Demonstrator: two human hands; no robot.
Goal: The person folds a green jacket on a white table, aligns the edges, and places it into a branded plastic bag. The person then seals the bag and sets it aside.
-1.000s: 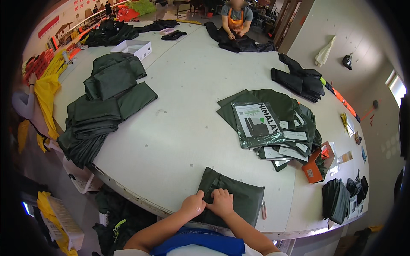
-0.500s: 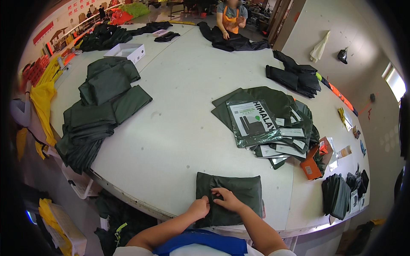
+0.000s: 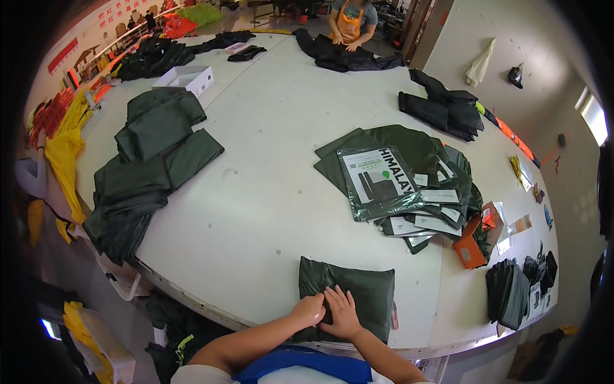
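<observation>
A folded dark green garment [image 3: 372, 292] of smooth, slightly shiny fabric lies at the table's near edge, in front of me. My left hand [image 3: 309, 310] is closed on its left part, fingers curled at a fold; the fingertips are mostly hidden. Beside it, my right hand [image 3: 341, 313] presses down on the fabric, flat with the fingers spread. Both hands nearly touch at the fold. A small reddish strip [image 3: 394, 316] lies by the garment's right edge.
Packed garments in clear bags with printed cards [image 3: 378, 182] are heaped to the right, by an orange box [image 3: 470, 244]. Folded green garments [image 3: 136, 185] are stacked at left, near a white box [image 3: 185, 80]. Across the table, a person in an orange apron [image 3: 349, 27] handles black fabric [image 3: 352, 59].
My right hand has flattened from curled fingers to a spread palm on the garment. My left hand has shifted slightly right. Across the table, the person now leans with both hands on the black fabric.
</observation>
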